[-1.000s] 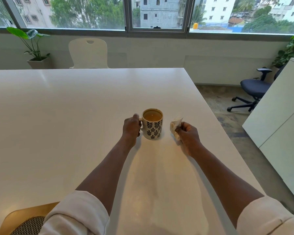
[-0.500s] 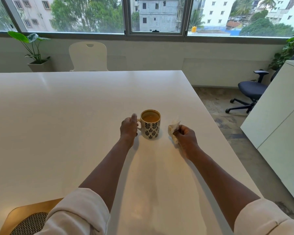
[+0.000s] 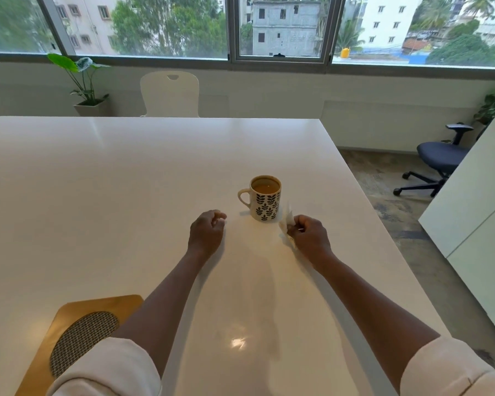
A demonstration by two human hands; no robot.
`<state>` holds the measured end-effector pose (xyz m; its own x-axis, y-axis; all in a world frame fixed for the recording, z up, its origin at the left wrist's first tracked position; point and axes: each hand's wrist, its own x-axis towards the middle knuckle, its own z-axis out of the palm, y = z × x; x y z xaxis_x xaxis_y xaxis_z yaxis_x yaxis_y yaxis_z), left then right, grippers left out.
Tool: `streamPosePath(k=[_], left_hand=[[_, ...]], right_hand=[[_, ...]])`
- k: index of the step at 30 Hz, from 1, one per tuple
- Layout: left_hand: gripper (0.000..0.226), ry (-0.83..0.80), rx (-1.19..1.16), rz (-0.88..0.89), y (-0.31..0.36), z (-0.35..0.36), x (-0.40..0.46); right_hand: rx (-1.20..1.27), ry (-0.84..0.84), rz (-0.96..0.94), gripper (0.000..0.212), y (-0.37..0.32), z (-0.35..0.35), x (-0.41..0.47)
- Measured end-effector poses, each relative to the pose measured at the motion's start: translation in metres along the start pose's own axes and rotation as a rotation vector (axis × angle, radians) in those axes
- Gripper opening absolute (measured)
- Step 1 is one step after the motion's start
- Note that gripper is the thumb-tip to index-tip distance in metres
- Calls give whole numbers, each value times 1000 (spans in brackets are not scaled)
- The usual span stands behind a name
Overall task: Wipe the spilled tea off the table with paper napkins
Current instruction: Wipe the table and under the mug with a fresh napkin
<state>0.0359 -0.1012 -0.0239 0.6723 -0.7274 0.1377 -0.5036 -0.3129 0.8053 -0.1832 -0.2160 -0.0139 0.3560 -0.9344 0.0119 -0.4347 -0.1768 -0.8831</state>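
A mug (image 3: 265,200) with a dark leaf pattern, holding tea, stands upright on the white table (image 3: 126,195), its handle to the left. My right hand (image 3: 309,235) grips a crumpled paper napkin (image 3: 287,224) just right of the mug's base, low over the table. My left hand (image 3: 207,231) hovers or rests left of the mug, apart from the handle, fingers loosely curled and holding nothing. I see no clear tea puddle on the table.
The table's right edge (image 3: 383,224) runs close to my right arm. A wooden chair seat (image 3: 77,335) shows at the lower left. Beyond the table stand a white chair (image 3: 169,94), a potted plant (image 3: 89,90), an office chair (image 3: 437,161) and a white cabinet (image 3: 480,201).
My left hand has let go of the mug's handle and drawn back toward me. The mug stays where it was set. My right hand keeps hold of the napkin.
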Motion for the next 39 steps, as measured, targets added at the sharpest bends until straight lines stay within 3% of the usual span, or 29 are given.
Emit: streamPosePath(k=[5,10,18,27,31,39], left_hand=[[48,-142,471,164,-29,-6,-30],[54,-173,635,109,-37,-17,-50],[57,-153,671,35,-39,-26,-83],[56,-224,700,11,-36,-33,-89],[58,-231,698,17,-38,-33,-94],[59,-227,706,39,-36,-33,-97]], right_hand=[[-278,-12,-139,11,-18,23,-13],[-444,-38,-255,28,-33,54,-29],[-671,-209,-530,28,-37,68,-57],[-488,-374,-574,28,-34,71,-147],[-449,-370,-567,26,-30,61,-200],[-650,-231,-594,28,-11,25,-279]])
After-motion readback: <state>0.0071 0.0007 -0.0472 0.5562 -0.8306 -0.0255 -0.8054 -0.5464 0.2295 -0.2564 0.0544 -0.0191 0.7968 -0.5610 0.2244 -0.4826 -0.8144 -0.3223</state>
